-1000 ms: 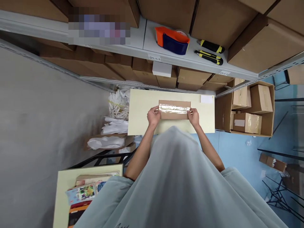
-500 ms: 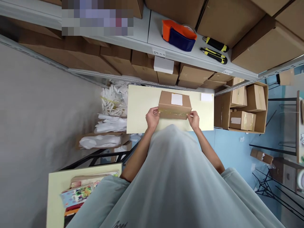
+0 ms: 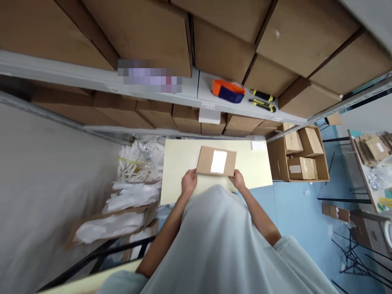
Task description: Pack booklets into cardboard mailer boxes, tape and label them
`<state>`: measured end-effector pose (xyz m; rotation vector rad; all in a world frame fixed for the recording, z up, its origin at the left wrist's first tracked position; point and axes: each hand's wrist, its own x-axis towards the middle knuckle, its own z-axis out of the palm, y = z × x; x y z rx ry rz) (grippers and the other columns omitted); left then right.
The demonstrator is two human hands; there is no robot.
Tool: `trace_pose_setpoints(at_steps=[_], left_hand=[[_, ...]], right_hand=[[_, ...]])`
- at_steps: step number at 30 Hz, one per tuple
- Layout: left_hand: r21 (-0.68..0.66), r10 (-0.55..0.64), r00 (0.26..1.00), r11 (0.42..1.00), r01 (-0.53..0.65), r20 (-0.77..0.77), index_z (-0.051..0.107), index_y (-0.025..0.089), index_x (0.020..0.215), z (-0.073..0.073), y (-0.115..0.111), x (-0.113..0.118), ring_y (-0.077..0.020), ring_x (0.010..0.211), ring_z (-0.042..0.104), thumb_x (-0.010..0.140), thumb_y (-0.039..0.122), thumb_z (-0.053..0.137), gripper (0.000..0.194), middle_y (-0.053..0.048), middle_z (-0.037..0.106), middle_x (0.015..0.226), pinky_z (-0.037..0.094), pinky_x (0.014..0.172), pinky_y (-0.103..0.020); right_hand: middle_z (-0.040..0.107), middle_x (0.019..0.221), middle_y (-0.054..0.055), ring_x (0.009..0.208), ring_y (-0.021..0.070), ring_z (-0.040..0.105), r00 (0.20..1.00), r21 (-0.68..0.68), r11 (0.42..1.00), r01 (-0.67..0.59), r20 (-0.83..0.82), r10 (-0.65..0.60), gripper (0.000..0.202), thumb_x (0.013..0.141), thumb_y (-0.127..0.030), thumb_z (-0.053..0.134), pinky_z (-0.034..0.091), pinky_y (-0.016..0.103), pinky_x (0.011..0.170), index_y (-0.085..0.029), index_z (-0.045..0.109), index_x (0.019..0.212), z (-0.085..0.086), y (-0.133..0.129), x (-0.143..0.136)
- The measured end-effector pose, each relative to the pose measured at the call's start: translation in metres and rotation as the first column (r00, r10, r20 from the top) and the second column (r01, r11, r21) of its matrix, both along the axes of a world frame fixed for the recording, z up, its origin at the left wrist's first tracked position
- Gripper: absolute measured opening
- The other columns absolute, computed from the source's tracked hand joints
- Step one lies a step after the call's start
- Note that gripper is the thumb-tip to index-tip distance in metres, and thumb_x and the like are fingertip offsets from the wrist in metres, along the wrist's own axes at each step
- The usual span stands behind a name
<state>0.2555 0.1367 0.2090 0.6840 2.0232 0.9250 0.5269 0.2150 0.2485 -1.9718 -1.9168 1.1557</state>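
A brown cardboard box (image 3: 204, 160) with a white label (image 3: 219, 161) on its upper face is over the pale yellow table (image 3: 180, 153). At the box's near left corner, my left hand (image 3: 189, 181) grips it with bent fingers. My right hand (image 3: 237, 180) holds the near right corner in the same way. The box's front side is mostly out of sight. A white slip (image 3: 259, 145) lies at the table's back right.
Above the table, a grey shelf (image 3: 202, 87) bears cartons, an orange and blue tape dispenser (image 3: 228, 91) and cutters (image 3: 262, 100). An open carton (image 3: 277, 163) with smaller boxes stands at the right. White packing material (image 3: 134, 196) lies at the left.
The view has tilted up, showing more of the shelf. The box has turned so its labelled face shows more and its taped front side is hidden. Both hands still hold its near corners.
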Motion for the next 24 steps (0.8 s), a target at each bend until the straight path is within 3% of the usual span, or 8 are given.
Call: trace_pose_setpoints(at_steps=[2, 4, 7, 9, 12, 16, 20, 24], left_hand=[[0.024, -0.010, 1.000, 1.000, 0.010, -0.001, 0.074, 0.024, 0.094, 0.004, 0.000, -0.013, -0.0357, 0.107, 0.088, 0.080, 0.009, 0.065, 0.023, -0.008, 0.087, 0.099, 0.069, 0.109, -0.053], [0.073, -0.006, 1.000, 0.997, 0.006, -0.011, 0.076, 0.025, 0.096, 0.010, 0.011, -0.026, -0.0358, 0.109, 0.087, 0.075, 0.008, 0.063, 0.030, -0.009, 0.087, 0.108, 0.070, 0.108, -0.053], [0.215, -0.021, 1.000, 0.976, 0.025, -0.017, 0.079, 0.024, 0.104, 0.033, 0.052, -0.037, -0.0325, 0.110, 0.086, 0.074, 0.007, 0.061, 0.039, -0.010, 0.085, 0.129, 0.070, 0.108, -0.051], [0.353, -0.062, 0.998, 0.933, 0.066, -0.020, 0.079, 0.024, 0.109, 0.060, 0.094, -0.036, -0.0304, 0.108, 0.085, 0.078, 0.007, 0.061, 0.040, -0.010, 0.084, 0.131, 0.071, 0.107, -0.050], [0.554, -0.129, 0.991, 0.823, 0.129, -0.039, 0.080, 0.022, 0.111, 0.118, 0.166, -0.025, -0.0286, 0.117, 0.083, 0.086, 0.006, 0.060, 0.036, -0.012, 0.083, 0.127, 0.071, 0.105, -0.045], [0.716, -0.165, 0.977, 0.665, 0.212, -0.137, 0.081, 0.021, 0.114, 0.196, 0.236, -0.003, -0.0242, 0.113, 0.083, 0.085, -0.002, 0.057, 0.044, -0.010, 0.082, 0.123, 0.071, 0.103, -0.040], [0.783, -0.119, 0.968, 0.570, 0.249, -0.222, 0.080, 0.021, 0.119, 0.239, 0.252, 0.009, -0.0218, 0.111, 0.083, 0.077, -0.010, 0.053, 0.060, -0.007, 0.081, 0.124, 0.071, 0.106, -0.039], [0.781, -0.048, 0.972, 0.587, 0.215, -0.231, 0.080, 0.020, 0.120, 0.242, 0.228, 0.010, -0.0209, 0.110, 0.084, 0.078, -0.011, 0.051, 0.060, -0.008, 0.081, 0.125, 0.071, 0.105, -0.038]], right_hand=[[0.066, 0.074, -0.001, 0.078, 0.0247, 0.070, 1.000, 0.045, 0.999, -0.028, 0.005, 0.028, 0.039, 0.082, -0.038, 0.088, 0.056, 0.034, 0.070, -0.029, 0.052, 0.074, 0.012, -0.001, -0.006], [0.075, 0.089, 0.003, 0.083, 0.0286, 0.076, 0.999, 0.097, 0.995, -0.014, 0.032, 0.011, 0.039, 0.082, -0.052, 0.092, 0.061, 0.038, 0.072, -0.028, 0.061, 0.079, 0.024, 0.006, -0.004], [0.082, 0.121, 0.014, 0.107, 0.0375, 0.083, 0.995, 0.246, 0.969, 0.025, 0.085, -0.047, 0.048, 0.088, -0.067, 0.088, 0.069, 0.049, 0.090, -0.025, 0.074, 0.106, 0.048, 0.038, 0.001], [0.080, 0.136, 0.020, 0.127, 0.0402, 0.079, 0.997, 0.406, 0.914, -0.021, 0.079, -0.012, 0.055, 0.096, -0.068, 0.082, 0.066, 0.053, 0.109, -0.021, 0.075, 0.123, 0.072, 0.076, -0.003], [0.079, 0.138, 0.024, 0.132, 0.0418, 0.075, 0.985, 0.581, 0.796, -0.168, 0.137, 0.108, 0.055, 0.106, -0.061, 0.073, 0.060, 0.056, 0.117, -0.015, 0.073, 0.136, 0.120, 0.147, -0.028], [0.069, 0.156, 0.027, 0.148, 0.0391, 0.065, 0.917, 0.634, 0.664, -0.396, 0.314, 0.247, 0.050, 0.114, -0.041, 0.062, 0.049, 0.052, 0.129, -0.009, 0.063, 0.153, 0.184, 0.231, -0.082], [0.064, 0.162, 0.031, 0.154, 0.0417, 0.060, 0.834, 0.481, 0.712, -0.511, 0.479, 0.275, 0.059, 0.110, -0.029, 0.065, 0.046, 0.054, 0.131, -0.001, 0.054, 0.161, 0.213, 0.274, -0.124], [0.067, 0.158, 0.035, 0.153, 0.0401, 0.061, 0.791, 0.380, 0.739, -0.557, 0.515, 0.331, 0.058, 0.107, -0.016, 0.056, 0.043, 0.053, 0.133, 0.005, 0.050, 0.162, 0.211, 0.293, -0.135]])
